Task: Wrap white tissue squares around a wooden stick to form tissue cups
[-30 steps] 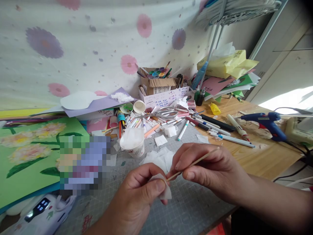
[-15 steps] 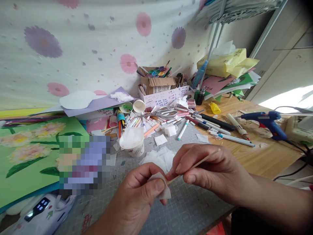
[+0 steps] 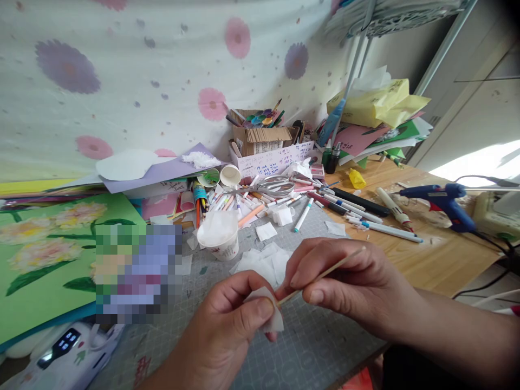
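My left hand [image 3: 238,317] pinches a small white tissue paper square [image 3: 273,324] between thumb and fingers, above the grey cutting mat [image 3: 300,355]. A thin wooden stick [image 3: 339,264] is gripped by my right hand [image 3: 349,281], between its thumb and fingers. The stick slants down to the left, and its lower end meets the tissue at my left fingers; the very tip is hidden there. Just beyond the hands lies a pile of white tissue squares [image 3: 260,260]. A paper cup [image 3: 219,238] with white material at its top stands behind my left hand.
Markers [image 3: 304,215], scissors [image 3: 276,186] and a cardboard box [image 3: 264,142] crowd the back. A blue glue gun [image 3: 441,197] with cables lies at the right on the wooden table [image 3: 447,260]. Green flower artwork [image 3: 44,271] and a white device with a lit display [image 3: 65,346] are at the left.
Both hands stay almost still, with the stick and tissue held as before. The whole view has shifted very slightly.
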